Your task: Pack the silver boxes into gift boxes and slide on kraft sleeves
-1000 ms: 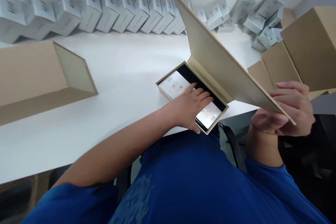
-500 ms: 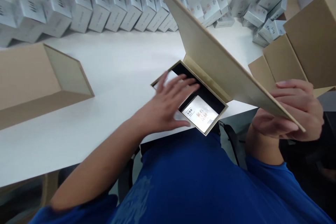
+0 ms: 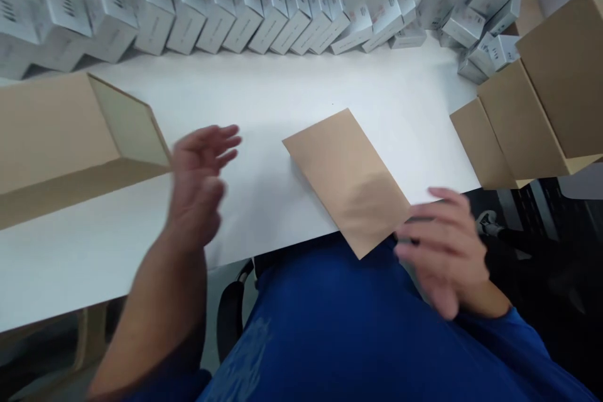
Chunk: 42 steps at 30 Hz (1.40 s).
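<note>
A flat tan gift box [image 3: 346, 176] lies with its lid closed on the white table, one corner jutting past the front edge. Whatever is inside is hidden by the lid. My right hand [image 3: 440, 248] is beside the box's right corner, fingers spread, slightly blurred and holding nothing. Over the table to the left, my left hand [image 3: 200, 179] is raised apart from the box, with its fingers loosely curved and nothing in them. Its fingers are close to the end of a large tan box [image 3: 51, 132].
Silver cartons [image 3: 242, 9] stand in a long row along the back of the white table [image 3: 254, 94]. More silver cartons [image 3: 490, 19] are piled at the back right. Stacked tan boxes [image 3: 513, 119] occupy the right end. The front edge runs close to my body.
The lid, held up by my right hand before, has come down over the box and its silver packs. My left hand has moved out of the box to the left; the right has let go.
</note>
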Each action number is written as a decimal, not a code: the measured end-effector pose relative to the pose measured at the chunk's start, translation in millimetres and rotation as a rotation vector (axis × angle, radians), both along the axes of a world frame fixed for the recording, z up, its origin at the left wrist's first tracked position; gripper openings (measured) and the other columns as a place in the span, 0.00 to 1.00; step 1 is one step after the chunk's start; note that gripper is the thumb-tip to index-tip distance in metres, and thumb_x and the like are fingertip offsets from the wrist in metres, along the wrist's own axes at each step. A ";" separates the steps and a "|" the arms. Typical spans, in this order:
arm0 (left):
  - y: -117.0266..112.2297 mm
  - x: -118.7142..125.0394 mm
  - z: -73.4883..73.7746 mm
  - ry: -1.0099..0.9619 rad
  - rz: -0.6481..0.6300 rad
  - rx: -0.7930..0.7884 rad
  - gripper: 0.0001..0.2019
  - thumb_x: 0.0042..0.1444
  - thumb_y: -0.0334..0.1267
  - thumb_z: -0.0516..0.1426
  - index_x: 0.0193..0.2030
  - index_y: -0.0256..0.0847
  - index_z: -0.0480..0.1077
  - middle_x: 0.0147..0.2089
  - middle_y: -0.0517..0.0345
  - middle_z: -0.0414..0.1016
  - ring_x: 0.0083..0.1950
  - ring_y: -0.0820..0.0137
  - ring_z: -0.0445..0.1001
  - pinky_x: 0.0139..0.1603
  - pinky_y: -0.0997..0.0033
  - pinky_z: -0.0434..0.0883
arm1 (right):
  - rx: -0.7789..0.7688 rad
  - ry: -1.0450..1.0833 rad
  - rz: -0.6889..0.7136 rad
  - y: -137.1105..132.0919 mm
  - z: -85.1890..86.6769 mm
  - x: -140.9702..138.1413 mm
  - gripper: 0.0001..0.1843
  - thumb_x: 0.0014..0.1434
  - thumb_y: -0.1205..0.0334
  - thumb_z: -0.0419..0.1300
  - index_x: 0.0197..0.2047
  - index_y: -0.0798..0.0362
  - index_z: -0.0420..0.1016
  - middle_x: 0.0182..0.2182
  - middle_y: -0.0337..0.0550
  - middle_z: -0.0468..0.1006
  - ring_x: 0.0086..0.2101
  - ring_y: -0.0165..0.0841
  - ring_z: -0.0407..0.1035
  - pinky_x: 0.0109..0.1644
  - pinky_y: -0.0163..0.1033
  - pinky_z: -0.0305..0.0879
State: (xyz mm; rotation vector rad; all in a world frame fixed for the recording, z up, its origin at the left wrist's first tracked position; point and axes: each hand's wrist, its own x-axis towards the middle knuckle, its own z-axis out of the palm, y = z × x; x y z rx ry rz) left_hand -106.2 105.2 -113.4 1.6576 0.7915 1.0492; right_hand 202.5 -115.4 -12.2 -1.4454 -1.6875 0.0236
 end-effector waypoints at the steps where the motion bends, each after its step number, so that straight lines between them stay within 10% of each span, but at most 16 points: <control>1: -3.5 8.4 -3.9 0.061 -0.086 0.002 0.43 0.54 0.63 0.70 0.73 0.57 0.62 0.75 0.51 0.70 0.74 0.46 0.69 0.75 0.35 0.68 | 0.094 0.035 -0.090 -3.3 -7.3 10.4 0.31 0.68 0.23 0.48 0.41 0.32 0.83 0.36 0.36 0.83 0.44 0.42 0.81 0.63 0.62 0.75; 3: -6.4 24.5 -13.1 0.170 -0.199 0.023 0.58 0.46 0.63 0.76 0.79 0.57 0.52 0.80 0.43 0.62 0.79 0.39 0.62 0.77 0.29 0.64 | 0.112 0.139 -0.170 -7.2 -23.4 25.0 0.32 0.68 0.24 0.49 0.58 0.33 0.80 0.52 0.43 0.83 0.58 0.49 0.78 0.70 0.69 0.68; 6: -5.8 45.8 -20.0 0.258 -0.298 0.079 0.68 0.37 0.60 0.80 0.81 0.56 0.49 0.79 0.37 0.61 0.78 0.35 0.63 0.75 0.27 0.66 | -0.260 0.331 -0.119 -10.6 -46.7 27.3 0.54 0.57 0.19 0.62 0.77 0.37 0.59 0.74 0.51 0.65 0.73 0.58 0.62 0.76 0.74 0.59; 11: -9.0 61.9 -7.8 0.365 -0.173 0.087 0.44 0.39 0.60 0.79 0.59 0.46 0.70 0.57 0.43 0.80 0.55 0.46 0.80 0.54 0.42 0.79 | -0.302 0.413 -0.143 -24.6 -70.4 16.3 0.87 0.31 0.31 0.84 0.82 0.30 0.35 0.80 0.58 0.47 0.70 0.65 0.65 0.72 0.79 0.63; 14: -22.4 53.6 -0.1 0.417 -0.123 0.061 0.33 0.41 0.62 0.77 0.42 0.45 0.70 0.39 0.56 0.78 0.38 0.61 0.76 0.38 0.58 0.75 | -0.213 0.481 -0.269 -33.2 -80.1 20.1 0.80 0.34 0.37 0.85 0.80 0.26 0.41 0.78 0.54 0.53 0.65 0.62 0.71 0.66 0.79 0.69; 19: -68.4 24.7 1.3 0.300 -0.267 -0.044 0.24 0.52 0.56 0.74 0.35 0.45 0.67 0.30 0.63 0.73 0.28 0.71 0.70 0.30 0.66 0.71 | -0.318 0.751 -0.483 -36.2 -91.9 30.2 0.28 0.69 0.36 0.59 0.67 0.35 0.72 0.66 0.48 0.76 0.65 0.53 0.73 0.68 0.73 0.69; 23: -85.3 8.2 -5.1 0.271 -0.110 0.205 0.47 0.44 0.57 0.79 0.66 0.48 0.64 0.55 0.46 0.77 0.53 0.53 0.80 0.50 0.51 0.81 | -0.494 0.864 -0.284 -23.1 -98.0 42.7 0.38 0.71 0.27 0.48 0.73 0.39 0.69 0.76 0.46 0.66 0.75 0.51 0.61 0.77 0.69 0.59; 27: -70.0 9.0 -12.8 0.339 -0.265 0.297 0.83 0.35 0.62 0.80 0.85 0.49 0.28 0.85 0.30 0.34 0.84 0.27 0.43 0.79 0.24 0.57 | -0.641 0.848 -0.001 -4.7 -100.1 53.7 0.51 0.66 0.20 0.49 0.83 0.35 0.50 0.84 0.39 0.45 0.81 0.51 0.42 0.83 0.67 0.47; 32: -68.8 22.6 -9.0 0.125 -0.422 0.209 0.76 0.46 0.47 0.76 0.84 0.55 0.20 0.84 0.38 0.37 0.80 0.35 0.55 0.79 0.33 0.63 | -0.716 0.881 0.169 10.9 -86.7 44.4 0.58 0.61 0.14 0.47 0.84 0.29 0.35 0.84 0.25 0.31 0.82 0.49 0.28 0.86 0.65 0.38; 42: -83.2 22.3 63.1 -0.253 0.030 0.248 0.69 0.33 0.48 0.81 0.81 0.65 0.50 0.83 0.53 0.49 0.81 0.40 0.56 0.79 0.36 0.66 | -0.419 1.173 0.256 81.6 -20.1 3.1 0.48 0.61 0.14 0.47 0.76 0.27 0.65 0.81 0.24 0.54 0.81 0.51 0.43 0.83 0.68 0.48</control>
